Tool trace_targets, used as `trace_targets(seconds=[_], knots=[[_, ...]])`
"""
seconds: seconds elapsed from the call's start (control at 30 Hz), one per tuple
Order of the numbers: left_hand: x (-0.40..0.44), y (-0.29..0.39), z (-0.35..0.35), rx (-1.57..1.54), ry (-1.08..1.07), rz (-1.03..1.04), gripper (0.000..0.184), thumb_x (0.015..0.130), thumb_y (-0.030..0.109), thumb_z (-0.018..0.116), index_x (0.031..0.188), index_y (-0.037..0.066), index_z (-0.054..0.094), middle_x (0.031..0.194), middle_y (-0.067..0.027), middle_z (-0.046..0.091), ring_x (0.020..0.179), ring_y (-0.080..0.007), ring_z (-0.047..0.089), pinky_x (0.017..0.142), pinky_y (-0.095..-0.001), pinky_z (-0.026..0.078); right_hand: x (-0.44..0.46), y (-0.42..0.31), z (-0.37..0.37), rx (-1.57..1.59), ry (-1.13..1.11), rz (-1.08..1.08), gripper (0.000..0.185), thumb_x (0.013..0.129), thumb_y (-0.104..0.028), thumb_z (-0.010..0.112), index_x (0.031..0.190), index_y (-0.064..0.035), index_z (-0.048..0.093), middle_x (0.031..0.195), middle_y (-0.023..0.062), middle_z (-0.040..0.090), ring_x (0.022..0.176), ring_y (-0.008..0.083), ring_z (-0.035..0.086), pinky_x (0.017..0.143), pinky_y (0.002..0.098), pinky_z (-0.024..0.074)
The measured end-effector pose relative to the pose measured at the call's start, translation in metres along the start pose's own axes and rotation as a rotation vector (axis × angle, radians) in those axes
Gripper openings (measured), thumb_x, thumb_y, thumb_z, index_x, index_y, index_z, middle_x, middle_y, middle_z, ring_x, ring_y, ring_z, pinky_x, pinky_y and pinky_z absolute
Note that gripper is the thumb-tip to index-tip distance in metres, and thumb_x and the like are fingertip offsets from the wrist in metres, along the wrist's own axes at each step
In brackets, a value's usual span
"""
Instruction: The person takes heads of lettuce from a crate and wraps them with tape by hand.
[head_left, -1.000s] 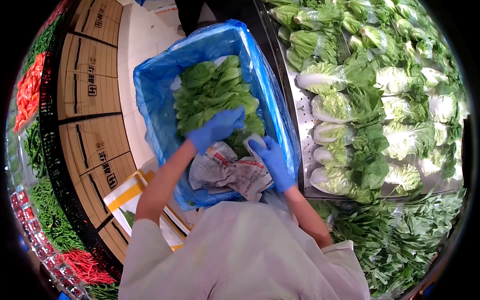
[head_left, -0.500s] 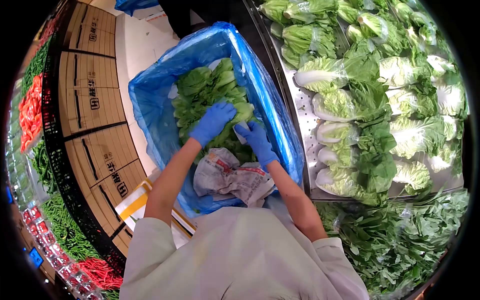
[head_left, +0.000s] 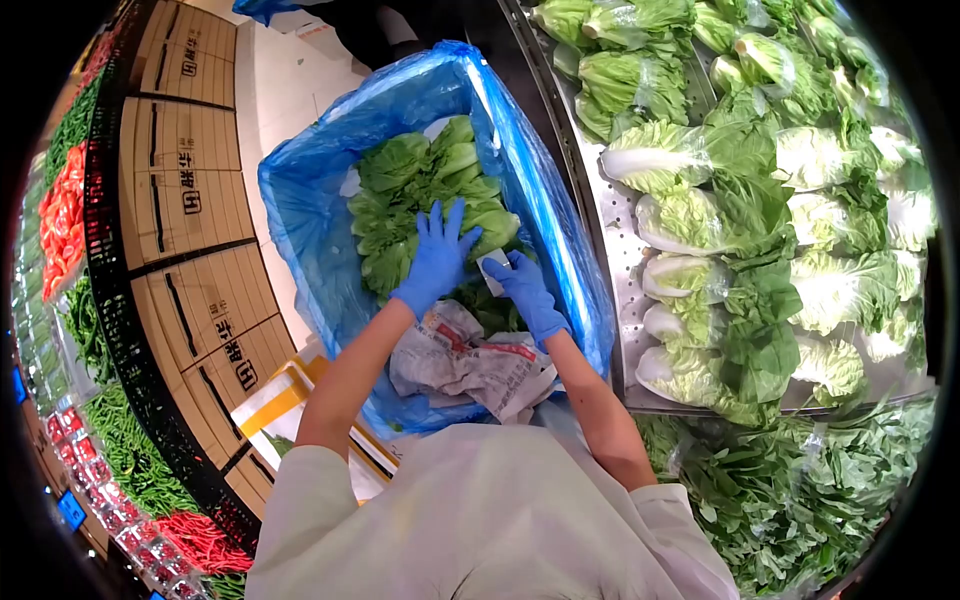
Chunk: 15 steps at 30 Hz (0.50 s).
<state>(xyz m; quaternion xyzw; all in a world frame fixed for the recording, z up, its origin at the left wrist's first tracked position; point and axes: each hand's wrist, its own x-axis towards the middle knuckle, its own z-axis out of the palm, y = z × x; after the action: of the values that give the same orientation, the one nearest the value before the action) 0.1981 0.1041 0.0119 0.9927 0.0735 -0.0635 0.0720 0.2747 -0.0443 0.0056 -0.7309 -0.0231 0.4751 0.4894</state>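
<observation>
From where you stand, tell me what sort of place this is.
Probably a supermarket's produce section: cabbages lie in rows on a metal shelf, red chillies are heaped on the opposite side, and lettuce sits in a blue-lined bin between.

My lettuce heads (head_left: 428,170) lay packed close together in the blue-lined bin (head_left: 310,195), from near its far edge to around its middle, fresh green, paler at the ribs, the ruffled leaves overlapping. I held a small, flat white piece (head_left: 491,272) tilted near the bin's right edge; I couldn't make out its material.
</observation>
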Motion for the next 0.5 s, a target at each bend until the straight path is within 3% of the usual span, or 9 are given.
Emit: trace_targets(seconds=[0.1, 0.23, 0.4, 0.5], knots=[[0.004, -0.014, 0.010, -0.129, -0.073, 0.049, 0.057, 0.069, 0.029, 0.068, 0.121, 0.014, 0.050, 0.138, -0.0194, 0.023, 0.123, -0.0441, 0.026, 0.099, -0.0583, 0.021, -0.001, -0.008, 0.002, 0.154, 0.012, 0.049, 0.041, 0.072, -0.040, 0.069, 0.079, -0.0012, 0.058, 0.072, 0.0071, 0.059, 0.064, 0.0114, 0.055, 0.060, 0.0265, 0.0432], [-0.006, -0.030, 0.016, -0.135, -0.087, 0.117, 0.057, 0.069, 0.028, 0.069, 0.121, 0.014, 0.049, 0.137, -0.0195, 0.024, 0.121, -0.0421, 0.029, 0.099, -0.0538, 0.024, 0.002, -0.006, 0.009, 0.082, -0.034, 0.117, 0.039, 0.072, -0.039, 0.070, 0.076, -0.0014, 0.058, 0.068, 0.0043, 0.058, 0.058, 0.0092, 0.052, 0.053, 0.0245, 0.0410], [-0.006, -0.033, 0.021, -0.330, 0.031, 0.111, 0.067, 0.067, 0.026, 0.070, 0.127, 0.015, 0.041, 0.137, -0.0196, 0.025, 0.119, -0.0408, 0.032, 0.099, -0.0493, 0.028, 0.007, 0.004, 0.015, 0.066, -0.028, 0.128, 0.036, 0.075, -0.037, 0.068, 0.077, -0.0018, 0.058, 0.066, 0.0030, 0.057, 0.055, 0.0071, 0.051, 0.050, 0.0227, 0.0403], [-0.002, -0.029, 0.011, -0.263, -0.006, 0.103, 0.077, 0.062, 0.019, 0.074, 0.130, 0.016, 0.037, 0.138, -0.0184, 0.023, 0.122, -0.0397, 0.030, 0.100, -0.0528, 0.026, 0.010, 0.006, 0.016, 0.004, -0.003, 0.113, 0.035, 0.076, -0.034, 0.068, 0.078, -0.0009, 0.058, 0.068, 0.0044, 0.058, 0.056, 0.0080, 0.053, 0.050, 0.0226, 0.0419]])
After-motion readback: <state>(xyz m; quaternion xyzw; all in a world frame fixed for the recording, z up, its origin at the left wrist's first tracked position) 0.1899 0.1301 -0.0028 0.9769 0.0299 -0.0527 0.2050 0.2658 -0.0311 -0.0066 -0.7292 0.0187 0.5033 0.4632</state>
